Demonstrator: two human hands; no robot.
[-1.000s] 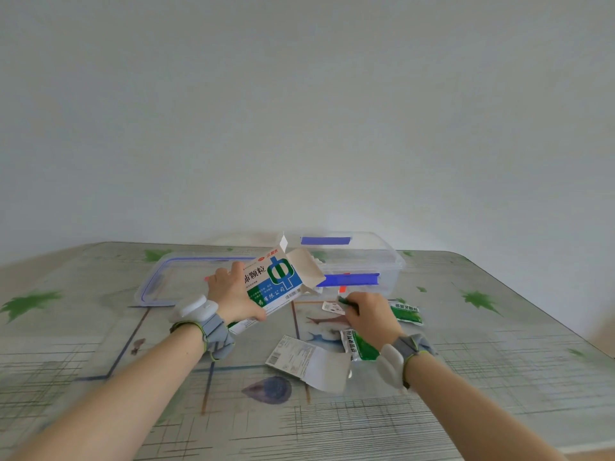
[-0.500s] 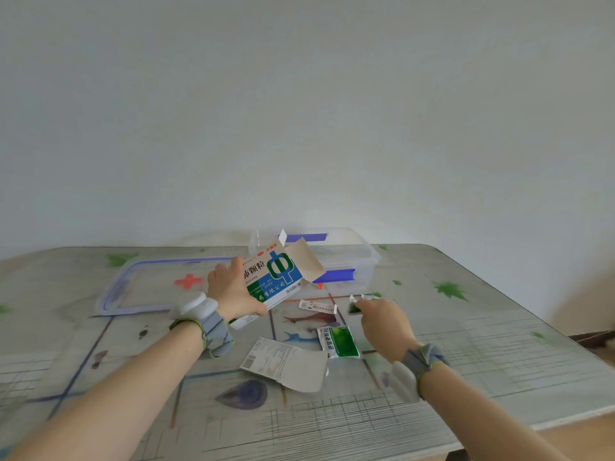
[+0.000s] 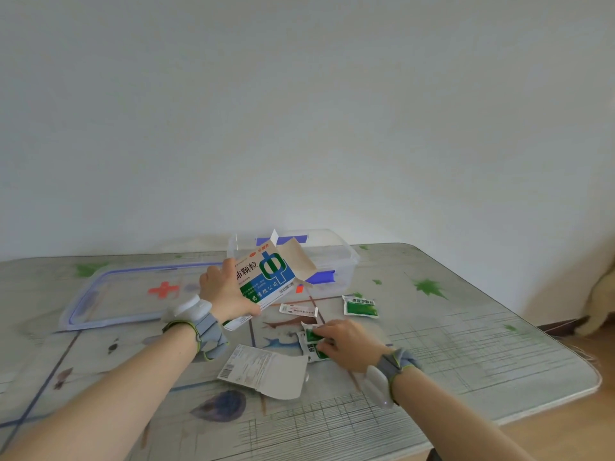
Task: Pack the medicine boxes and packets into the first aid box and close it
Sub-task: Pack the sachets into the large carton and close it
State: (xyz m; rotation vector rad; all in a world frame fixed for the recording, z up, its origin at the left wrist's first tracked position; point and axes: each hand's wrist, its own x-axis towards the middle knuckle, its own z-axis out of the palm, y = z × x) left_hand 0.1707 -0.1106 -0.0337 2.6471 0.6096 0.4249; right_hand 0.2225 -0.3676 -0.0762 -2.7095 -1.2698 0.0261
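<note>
Left hand (image 3: 223, 294) gripped the open-flapped medicine box (image 3: 266, 277) tilted above the table (image 3: 466, 354) before the clear first aid box (image 3: 336, 261), right hand (image 3: 349, 344) pinched green packets (image 3: 312, 344) lying on the tabletop.

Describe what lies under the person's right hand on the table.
Under the right hand lie green and white medicine packets, at least two overlapping, on the table. The fingers cover their right parts, so the exact count cannot be told.
</note>
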